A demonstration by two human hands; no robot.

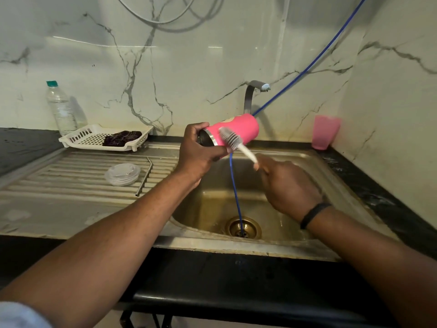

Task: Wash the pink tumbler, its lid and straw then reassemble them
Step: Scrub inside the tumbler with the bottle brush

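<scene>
Your left hand (199, 150) gripped the pink tumbler (233, 130) by its open steel rim, holding it on its side above the sink (314, 162). Your right hand (287, 185) gripped a white bottle brush (233, 140), its bristles against the tumbler's side. The clear lid (122, 174) and metal straw (144, 177) lay side by side on the draining surface (71, 183).

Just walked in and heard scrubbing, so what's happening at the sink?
A person is washing a pink tumbler over the sink. The left hand grips it on its side by the open end, while the right hand holds a bottle brush against its outer wall. The clear lid and metal straw lie apart on the draining board, so nothing is reassembled yet.
</scene>
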